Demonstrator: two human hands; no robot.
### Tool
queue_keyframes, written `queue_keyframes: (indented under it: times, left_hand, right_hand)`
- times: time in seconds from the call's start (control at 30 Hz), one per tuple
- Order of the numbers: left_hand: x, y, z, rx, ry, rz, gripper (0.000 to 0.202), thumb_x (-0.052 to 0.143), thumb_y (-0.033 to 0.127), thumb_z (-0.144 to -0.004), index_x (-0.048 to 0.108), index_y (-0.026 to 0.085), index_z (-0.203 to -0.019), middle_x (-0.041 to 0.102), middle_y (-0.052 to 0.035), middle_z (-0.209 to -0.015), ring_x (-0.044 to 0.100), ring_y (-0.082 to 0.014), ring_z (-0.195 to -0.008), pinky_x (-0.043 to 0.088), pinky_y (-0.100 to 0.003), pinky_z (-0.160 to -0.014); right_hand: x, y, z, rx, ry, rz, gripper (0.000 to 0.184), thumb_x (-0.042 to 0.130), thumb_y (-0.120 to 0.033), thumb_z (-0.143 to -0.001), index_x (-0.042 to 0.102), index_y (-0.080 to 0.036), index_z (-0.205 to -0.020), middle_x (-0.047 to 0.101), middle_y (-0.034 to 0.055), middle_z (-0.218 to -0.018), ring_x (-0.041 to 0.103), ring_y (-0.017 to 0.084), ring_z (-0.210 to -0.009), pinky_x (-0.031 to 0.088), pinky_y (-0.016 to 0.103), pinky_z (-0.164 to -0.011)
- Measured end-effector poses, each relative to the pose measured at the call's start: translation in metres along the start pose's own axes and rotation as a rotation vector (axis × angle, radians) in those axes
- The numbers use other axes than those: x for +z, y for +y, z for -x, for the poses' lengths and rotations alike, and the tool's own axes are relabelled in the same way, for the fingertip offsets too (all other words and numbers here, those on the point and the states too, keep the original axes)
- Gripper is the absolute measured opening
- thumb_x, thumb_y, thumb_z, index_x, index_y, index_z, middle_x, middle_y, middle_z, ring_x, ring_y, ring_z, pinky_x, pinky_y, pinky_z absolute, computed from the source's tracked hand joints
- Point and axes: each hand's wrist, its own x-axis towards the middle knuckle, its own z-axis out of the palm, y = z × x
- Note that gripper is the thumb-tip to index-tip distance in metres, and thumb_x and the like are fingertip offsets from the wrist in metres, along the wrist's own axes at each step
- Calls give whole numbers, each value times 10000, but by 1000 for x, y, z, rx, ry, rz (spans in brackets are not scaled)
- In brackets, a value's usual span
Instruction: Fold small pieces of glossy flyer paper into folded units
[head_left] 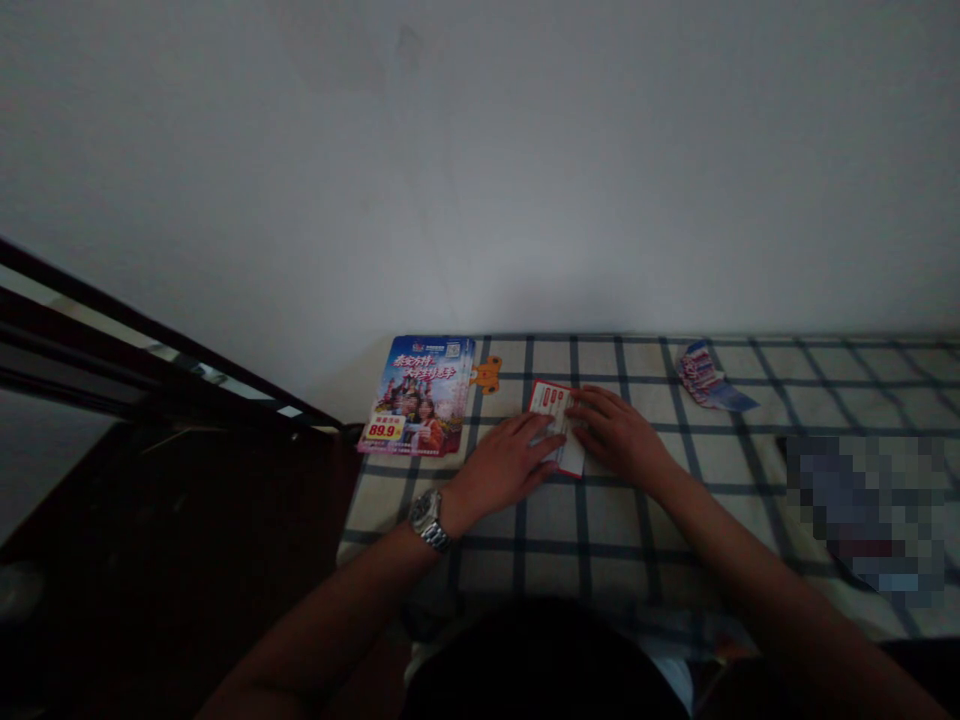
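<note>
A white leaflet with a red border (554,396), narrow and seemingly folded, lies at a slant on the checked cloth. My left hand (510,462) rests over its left and lower part, fingers spread and flat on the paper. Along its right edge lies my right hand (616,432), with fingers stretched out over the paper and not wrapped round it. Both hands cover part of the leaflet. A stack of colourful printed flyers (415,392) sits to the left, beyond my left hand. Near the stack's right edge is a small orange bear-shaped piece (487,375).
Blue-and-white checked cloth (555,570) covers the surface, which meets a plain wall (540,180) at the back. Folded colourful papers (709,378) lie at the right, with a blurred-out dark object (862,515) nearer. Dark rails (150,325) stand at the left. A metal watch (429,520) circles my left wrist.
</note>
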Motion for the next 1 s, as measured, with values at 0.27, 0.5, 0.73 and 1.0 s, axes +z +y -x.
queue_keyframes:
  times: [0.27,0.5,0.73,1.0]
  left_hand:
    - [-1,-11,-11,26,13,48,354,547,240,-1030,583,235,-1382,590,-93,-1389,540,-271,-1308,477,-486,-1140]
    - [2,-33,-29,-179,172,108,314,521,218,-1033,589,223,-1339,593,-89,-1363,545,-262,-1283,473,-476,-1126]
    - [6,-50,-49,-240,206,139,196,581,225,-1003,641,198,-1188,602,-76,-1184,582,-247,-1146,504,-440,-1047]
    - [4,-52,-53,-268,225,166,134,658,217,-965,641,197,-1097,580,-63,-1134,576,-240,-1106,505,-420,-1015]
  right_hand:
    - [-2,1,1,10,-18,-33,296,588,-249,-1004,659,-223,-1290,625,135,-1425,564,323,-1371,533,553,-1113]
    - [-11,11,0,-46,-105,-85,303,597,-228,-998,662,-232,-1294,612,130,-1456,541,318,-1405,523,553,-1127]
    - [-12,12,2,-49,-107,-133,331,593,-211,-992,660,-238,-1315,605,124,-1483,502,322,-1451,505,575,-1147]
    - [-8,15,5,-56,-93,-137,325,592,-231,-1005,657,-216,-1323,596,133,-1490,481,324,-1466,499,573,-1157]
